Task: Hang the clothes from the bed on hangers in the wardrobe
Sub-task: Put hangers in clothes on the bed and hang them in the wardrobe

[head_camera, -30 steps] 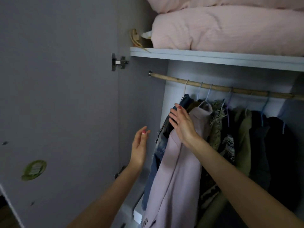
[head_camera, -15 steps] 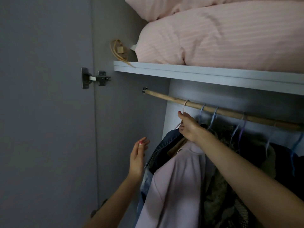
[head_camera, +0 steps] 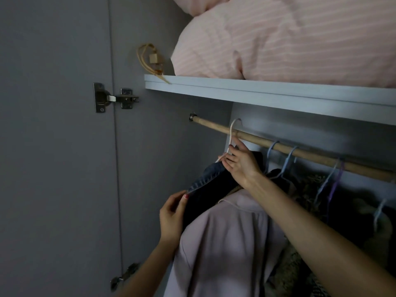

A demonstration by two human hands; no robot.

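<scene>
The right hand (head_camera: 240, 166) is closed around the neck of a white wire hanger (head_camera: 232, 133), just under its hook, which is looped over the wooden rail (head_camera: 278, 145) directly above the knuckles. The left hand (head_camera: 172, 215), lower and to the left of the right, pinches the edge of a denim garment (head_camera: 209, 179) between thumb and fingers; that garment hangs from the white hanger, sloping down from the right hand to the left. Under the right forearm and touching the left wrist hangs a pale lilac shirt (head_camera: 225, 243), already on the rail. Beyond the right hand, further along the rail, are blue hangers (head_camera: 287, 161) and a purple hanger (head_camera: 336, 183) carrying dark clothes. Above both hands a shelf (head_camera: 257, 91) holds pink striped bedding (head_camera: 289, 39).

By my judgement the denim is fairly heavy and limp: it will sag and may slide off a thin, springy wire shoulder if tugged sideways. The hanger's neck is the sound place to steer from, since the wire flexes elsewhere, while the cloth is best taken at a seam or hem, as the left hand has it. The hook looks seated, though how fully I cannot tell in this dim light.
</scene>
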